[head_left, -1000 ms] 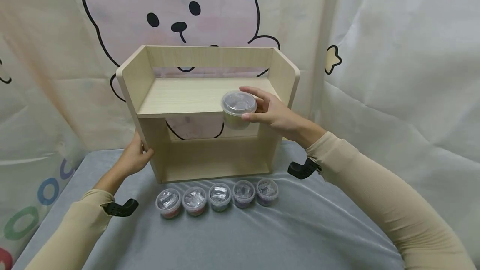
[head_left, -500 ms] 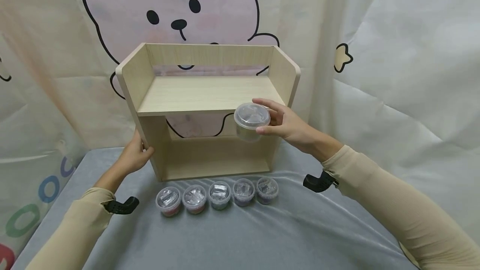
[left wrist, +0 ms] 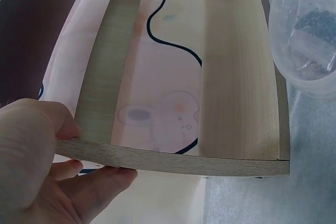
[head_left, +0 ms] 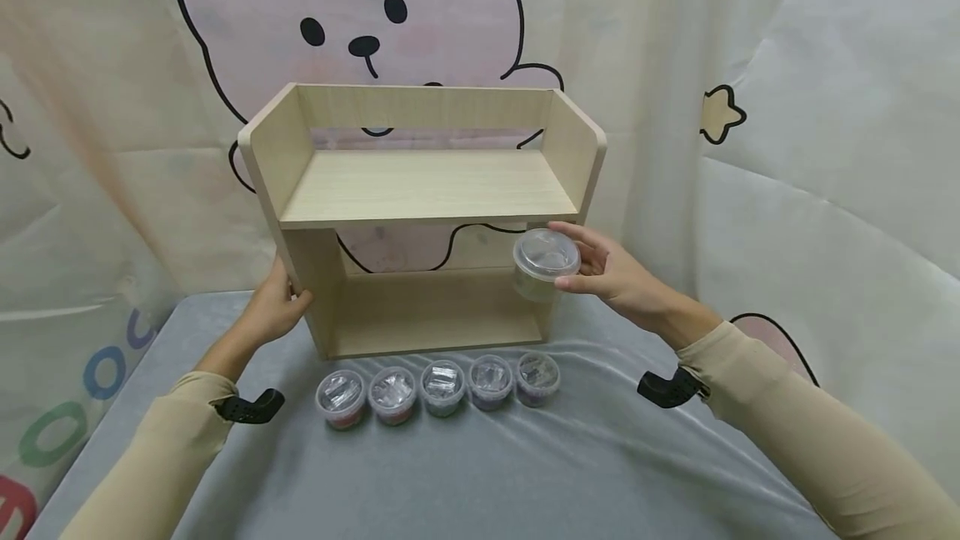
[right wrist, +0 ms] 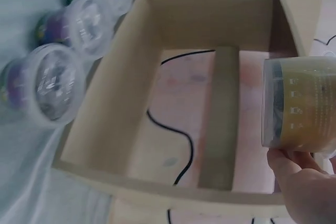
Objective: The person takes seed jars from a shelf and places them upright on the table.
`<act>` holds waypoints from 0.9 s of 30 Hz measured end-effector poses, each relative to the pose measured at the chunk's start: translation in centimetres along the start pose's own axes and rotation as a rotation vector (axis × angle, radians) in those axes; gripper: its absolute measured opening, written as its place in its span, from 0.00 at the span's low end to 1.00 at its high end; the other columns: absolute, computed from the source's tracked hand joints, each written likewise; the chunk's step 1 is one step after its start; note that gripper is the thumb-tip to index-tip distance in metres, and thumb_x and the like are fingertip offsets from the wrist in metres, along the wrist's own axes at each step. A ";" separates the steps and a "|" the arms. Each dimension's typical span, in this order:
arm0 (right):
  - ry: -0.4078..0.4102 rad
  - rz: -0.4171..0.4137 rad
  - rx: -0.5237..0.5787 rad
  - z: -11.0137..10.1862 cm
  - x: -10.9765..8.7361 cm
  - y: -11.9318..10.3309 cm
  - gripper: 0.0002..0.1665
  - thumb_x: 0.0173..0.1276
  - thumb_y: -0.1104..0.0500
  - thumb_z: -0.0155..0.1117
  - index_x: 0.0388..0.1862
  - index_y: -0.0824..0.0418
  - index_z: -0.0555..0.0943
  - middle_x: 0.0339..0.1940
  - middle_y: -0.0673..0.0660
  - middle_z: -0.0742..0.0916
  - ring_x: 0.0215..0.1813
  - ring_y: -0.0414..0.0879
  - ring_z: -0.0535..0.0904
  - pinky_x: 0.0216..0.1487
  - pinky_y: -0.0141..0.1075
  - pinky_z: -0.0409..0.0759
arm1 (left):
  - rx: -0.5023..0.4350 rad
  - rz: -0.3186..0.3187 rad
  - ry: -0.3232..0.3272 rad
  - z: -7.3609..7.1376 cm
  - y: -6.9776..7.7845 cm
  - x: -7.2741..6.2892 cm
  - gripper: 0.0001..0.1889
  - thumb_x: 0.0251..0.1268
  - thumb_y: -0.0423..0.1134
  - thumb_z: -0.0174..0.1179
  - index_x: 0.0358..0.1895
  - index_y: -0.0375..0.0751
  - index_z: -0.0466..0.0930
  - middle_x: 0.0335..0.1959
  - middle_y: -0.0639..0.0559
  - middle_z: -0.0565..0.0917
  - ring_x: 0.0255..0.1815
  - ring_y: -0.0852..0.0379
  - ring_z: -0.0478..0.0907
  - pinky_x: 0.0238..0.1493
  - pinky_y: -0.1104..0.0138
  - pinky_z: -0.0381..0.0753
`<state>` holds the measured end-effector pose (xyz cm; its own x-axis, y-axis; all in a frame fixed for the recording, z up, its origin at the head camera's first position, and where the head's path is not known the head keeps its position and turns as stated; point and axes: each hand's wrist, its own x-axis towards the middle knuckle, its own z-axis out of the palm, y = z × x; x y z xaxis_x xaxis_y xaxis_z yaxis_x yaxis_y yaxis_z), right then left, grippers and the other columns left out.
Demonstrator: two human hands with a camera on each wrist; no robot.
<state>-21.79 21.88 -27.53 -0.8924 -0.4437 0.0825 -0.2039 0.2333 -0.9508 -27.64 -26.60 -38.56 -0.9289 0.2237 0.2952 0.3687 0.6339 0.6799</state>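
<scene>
My right hand [head_left: 626, 286] holds a small clear plastic tub [head_left: 546, 261] with a transparent lid, thumb and fingers around its side. It is in the air before the right end of a pale two-tier wooden shelf [head_left: 427, 186]. The right wrist view shows a yellowish label with small white marks on this tub [right wrist: 310, 103]. At the shelf's left side panel, my left hand [head_left: 270, 311] grips the edge. Seen from the left wrist, the thumb lies on one face of the panel [left wrist: 173, 160] and the fingers on the other.
Several more lidded tubs [head_left: 442, 386] stand in a row on the grey cloth [head_left: 480, 473], just in front of the shelf. Behind the shelf hangs a curtain [head_left: 607, 107] printed with a cartoon bear.
My right hand has moved right and downward with the tub, away from the front of the upper board. The left hand still grips the side panel. The row of tubs stays put.
</scene>
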 end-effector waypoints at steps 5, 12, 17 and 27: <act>0.016 0.023 -0.023 -0.7 -0.9 2.0 0.47 0.69 0.68 0.66 0.82 0.54 0.56 0.65 0.53 0.77 0.62 0.37 0.77 0.58 0.27 0.81 | 0.012 0.000 0.007 0.0 0.2 0.0 0.42 0.67 0.27 0.51 0.79 0.39 0.37 0.62 0.21 0.71 0.57 0.26 0.76 0.57 0.33 0.76; 0.020 0.038 -0.027 -1.4 -1.9 4.3 0.49 0.68 0.66 0.67 0.82 0.59 0.54 0.62 0.51 0.79 0.58 0.36 0.80 0.54 0.28 0.82 | 0.010 0.006 0.012 0.0 0.3 0.0 0.44 0.66 0.27 0.51 0.80 0.41 0.35 0.62 0.20 0.72 0.55 0.27 0.77 0.52 0.36 0.78; 0.022 0.041 -0.017 -1.8 -2.4 5.7 0.49 0.68 0.67 0.67 0.82 0.57 0.54 0.63 0.50 0.78 0.60 0.36 0.80 0.55 0.28 0.83 | -0.002 -0.009 -0.003 0.1 0.2 0.0 0.46 0.67 0.26 0.50 0.81 0.44 0.31 0.67 0.20 0.68 0.60 0.25 0.74 0.55 0.34 0.76; 0.017 0.061 0.019 -1.8 -3.5 9.3 0.49 0.69 0.67 0.66 0.83 0.60 0.52 0.68 0.50 0.75 0.62 0.33 0.79 0.56 0.27 0.82 | -0.006 -0.008 0.002 0.1 0.0 0.3 0.47 0.66 0.26 0.51 0.81 0.44 0.31 0.69 0.20 0.65 0.64 0.23 0.71 0.60 0.31 0.73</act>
<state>-21.24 27.15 -36.16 -0.9097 -0.4143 0.0288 -0.1410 0.2431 -0.9597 -27.89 -26.49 -38.54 -0.9317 0.2170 0.2912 0.3615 0.6314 0.6861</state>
